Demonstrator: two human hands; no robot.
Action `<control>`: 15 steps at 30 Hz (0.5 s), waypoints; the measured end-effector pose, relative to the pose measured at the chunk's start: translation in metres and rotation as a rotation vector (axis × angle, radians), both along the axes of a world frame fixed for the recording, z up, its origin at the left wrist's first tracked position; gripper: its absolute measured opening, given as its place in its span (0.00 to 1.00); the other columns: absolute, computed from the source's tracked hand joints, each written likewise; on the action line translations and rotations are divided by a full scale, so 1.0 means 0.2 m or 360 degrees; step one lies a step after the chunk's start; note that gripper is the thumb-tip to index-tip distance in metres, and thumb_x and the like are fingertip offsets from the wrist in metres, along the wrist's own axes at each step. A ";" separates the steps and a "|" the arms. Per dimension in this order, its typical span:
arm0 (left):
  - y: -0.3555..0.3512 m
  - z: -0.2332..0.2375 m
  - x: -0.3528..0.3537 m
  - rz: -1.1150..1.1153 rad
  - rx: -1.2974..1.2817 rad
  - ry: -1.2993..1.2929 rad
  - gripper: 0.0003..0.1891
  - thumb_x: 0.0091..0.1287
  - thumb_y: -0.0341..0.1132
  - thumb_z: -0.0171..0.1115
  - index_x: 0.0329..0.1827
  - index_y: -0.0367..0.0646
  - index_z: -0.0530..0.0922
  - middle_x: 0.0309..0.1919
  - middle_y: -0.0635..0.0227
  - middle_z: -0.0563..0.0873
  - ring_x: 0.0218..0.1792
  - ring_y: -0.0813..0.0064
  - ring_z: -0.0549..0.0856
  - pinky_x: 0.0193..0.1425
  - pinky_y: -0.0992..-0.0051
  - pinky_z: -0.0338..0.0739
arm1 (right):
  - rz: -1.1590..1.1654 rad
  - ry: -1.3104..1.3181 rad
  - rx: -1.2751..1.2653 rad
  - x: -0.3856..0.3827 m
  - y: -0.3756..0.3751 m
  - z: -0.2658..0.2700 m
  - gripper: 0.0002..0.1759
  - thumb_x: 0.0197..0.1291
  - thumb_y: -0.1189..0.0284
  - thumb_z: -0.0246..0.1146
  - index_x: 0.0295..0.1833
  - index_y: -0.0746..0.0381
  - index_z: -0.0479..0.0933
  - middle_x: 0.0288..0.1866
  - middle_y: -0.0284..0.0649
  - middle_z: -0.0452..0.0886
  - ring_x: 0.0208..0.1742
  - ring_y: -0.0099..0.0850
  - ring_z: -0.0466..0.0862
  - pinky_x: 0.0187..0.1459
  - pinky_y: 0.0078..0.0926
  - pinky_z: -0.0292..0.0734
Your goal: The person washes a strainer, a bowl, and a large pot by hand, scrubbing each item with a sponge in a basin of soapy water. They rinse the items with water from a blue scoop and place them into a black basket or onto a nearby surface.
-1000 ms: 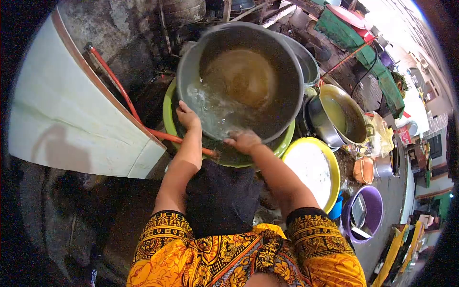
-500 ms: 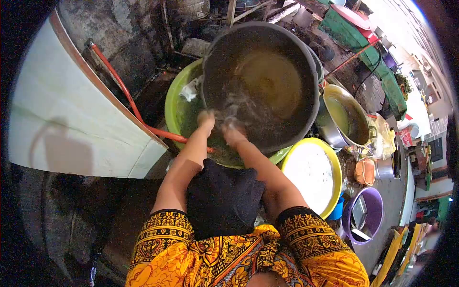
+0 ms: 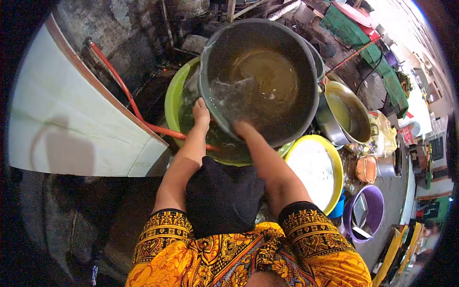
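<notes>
Head view: right hand (image 3: 244,128) has shifted further into the grey basin (image 3: 305,83), grip blurred, unclear; left hand (image 3: 201,114) grasps its rim (image 3: 203,79); water (image 3: 234,93) swirls.

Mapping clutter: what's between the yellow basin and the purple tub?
In the head view, a blue container sits between the yellow basin and purple tub.

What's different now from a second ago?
The large gray basin has shifted rightward in view, uncovering more of the green tub at left. The left hand and right hand stay near the basin's rim; any grip change is unclear. The yellow basin and purple basin stayed put.
</notes>
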State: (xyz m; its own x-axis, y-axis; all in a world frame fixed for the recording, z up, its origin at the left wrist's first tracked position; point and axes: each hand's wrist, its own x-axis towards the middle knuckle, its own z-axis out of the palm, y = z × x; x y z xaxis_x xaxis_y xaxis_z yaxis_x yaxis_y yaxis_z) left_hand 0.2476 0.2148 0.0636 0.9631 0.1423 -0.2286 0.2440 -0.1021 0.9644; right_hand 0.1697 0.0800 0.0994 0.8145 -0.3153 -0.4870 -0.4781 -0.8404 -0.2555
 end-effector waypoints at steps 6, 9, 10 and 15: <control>0.00 -0.05 -0.02 -0.0122 0.0207 -0.0153 0.20 0.69 0.37 0.49 0.57 0.30 0.66 0.48 0.42 0.78 0.50 0.47 0.79 0.55 0.59 0.70 | 0.0528 -0.0772 0.0641 0.01 0.21 -0.09 0.32 0.66 0.60 0.46 0.73 0.57 0.52 0.76 0.50 0.48 0.74 0.46 0.54 0.71 0.35 0.54; 0.00 -0.03 -0.04 -0.0202 0.0492 -0.0136 0.21 0.65 0.33 0.55 0.55 0.28 0.64 0.45 0.38 0.78 0.49 0.45 0.79 0.54 0.58 0.70 | 0.0672 -0.0539 0.0772 -0.11 0.13 -0.05 0.33 0.68 0.53 0.46 0.75 0.48 0.47 0.76 0.49 0.47 0.74 0.51 0.53 0.71 0.40 0.51; 0.00 -0.02 -0.05 -0.0242 0.0622 -0.0102 0.21 0.63 0.32 0.57 0.54 0.27 0.63 0.44 0.37 0.78 0.49 0.44 0.79 0.54 0.57 0.71 | 0.0683 -0.0539 0.0769 -0.13 0.07 -0.07 0.33 0.68 0.53 0.46 0.75 0.48 0.47 0.76 0.49 0.47 0.74 0.51 0.53 0.71 0.40 0.51; -0.03 -0.20 0.06 0.0153 0.0454 -0.0341 0.22 0.64 0.35 0.60 0.54 0.28 0.65 0.45 0.41 0.78 0.48 0.43 0.78 0.52 0.58 0.71 | 0.1026 0.0257 0.0124 -0.26 -0.27 0.12 0.36 0.65 0.44 0.45 0.75 0.46 0.50 0.77 0.46 0.48 0.76 0.44 0.49 0.73 0.46 0.42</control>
